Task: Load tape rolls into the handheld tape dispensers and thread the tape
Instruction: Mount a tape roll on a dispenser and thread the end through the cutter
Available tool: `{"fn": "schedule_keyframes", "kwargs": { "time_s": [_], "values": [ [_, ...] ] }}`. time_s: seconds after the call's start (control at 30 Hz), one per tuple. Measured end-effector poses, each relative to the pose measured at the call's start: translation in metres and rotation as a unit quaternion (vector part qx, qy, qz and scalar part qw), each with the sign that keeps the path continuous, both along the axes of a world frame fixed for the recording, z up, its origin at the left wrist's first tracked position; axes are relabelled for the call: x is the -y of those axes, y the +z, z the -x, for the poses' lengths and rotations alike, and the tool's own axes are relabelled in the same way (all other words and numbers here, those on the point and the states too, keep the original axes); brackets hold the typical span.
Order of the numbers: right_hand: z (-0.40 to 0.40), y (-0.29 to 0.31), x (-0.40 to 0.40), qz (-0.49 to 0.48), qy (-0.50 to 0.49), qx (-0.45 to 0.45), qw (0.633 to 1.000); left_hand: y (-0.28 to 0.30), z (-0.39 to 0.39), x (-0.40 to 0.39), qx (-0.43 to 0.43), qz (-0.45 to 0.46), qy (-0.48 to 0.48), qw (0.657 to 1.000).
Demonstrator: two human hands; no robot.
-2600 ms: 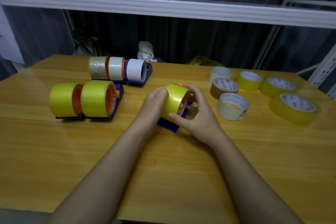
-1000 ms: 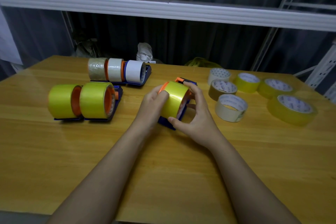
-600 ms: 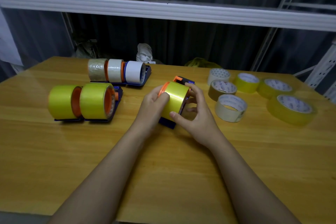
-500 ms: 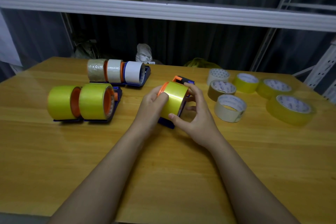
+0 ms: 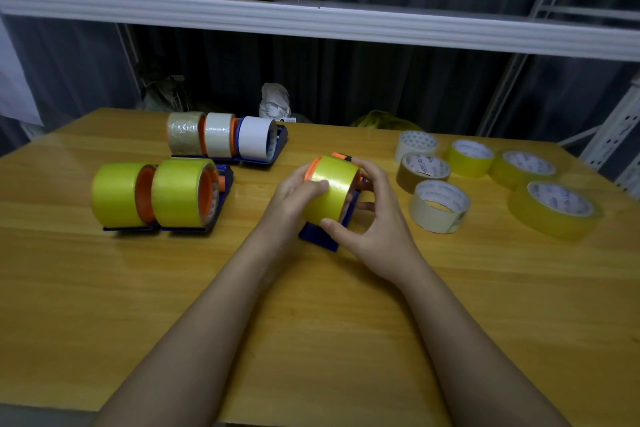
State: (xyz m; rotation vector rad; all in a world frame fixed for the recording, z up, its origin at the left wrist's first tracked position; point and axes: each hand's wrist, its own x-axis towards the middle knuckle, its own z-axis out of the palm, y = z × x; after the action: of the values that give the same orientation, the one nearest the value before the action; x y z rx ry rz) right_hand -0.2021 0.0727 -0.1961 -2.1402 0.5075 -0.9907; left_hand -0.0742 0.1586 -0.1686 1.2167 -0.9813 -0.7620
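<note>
A yellow tape roll (image 5: 334, 187) sits on an orange hub in a blue handheld dispenser (image 5: 320, 236) at the middle of the wooden table (image 5: 311, 322). My left hand (image 5: 294, 198) grips the roll from the left, thumb across its face. My right hand (image 5: 374, 218) curls round the roll from the right, thumb at its lower front edge and fingers over the top and far side. The dispenser's front end is mostly hidden behind the roll and my fingers.
Two loaded dispensers with yellow rolls (image 5: 156, 196) stand at the left; behind them three more hold clear and white rolls (image 5: 221, 137). Several loose tape rolls (image 5: 440, 206) lie at the right. A white shelf (image 5: 311, 21) with cardboard boxes hangs above the far edge.
The roll and dispenser tilted up slightly and both hands shifted their hold around the roll; my left thumb now lies further across its face. Everything else on the table stayed put.
</note>
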Motion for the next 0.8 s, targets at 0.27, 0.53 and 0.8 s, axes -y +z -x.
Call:
{"fn": "schedule_keyframes", "kwargs": {
  "time_s": [0.27,0.53,0.8],
  "values": [
    [0.005,0.004,0.008,-0.059,0.037,0.086,0.994,-0.005,0.009,-0.001,0.159,-0.012,-0.02,0.987],
    [0.003,-0.001,0.018,0.196,-0.089,0.051,0.975,-0.022,0.004,0.006,0.407,-0.009,0.07,0.911],
    [0.002,-0.009,0.017,0.217,-0.104,0.047,0.97,-0.028,0.002,0.007,0.492,-0.059,0.075,0.866]
  ]
}}
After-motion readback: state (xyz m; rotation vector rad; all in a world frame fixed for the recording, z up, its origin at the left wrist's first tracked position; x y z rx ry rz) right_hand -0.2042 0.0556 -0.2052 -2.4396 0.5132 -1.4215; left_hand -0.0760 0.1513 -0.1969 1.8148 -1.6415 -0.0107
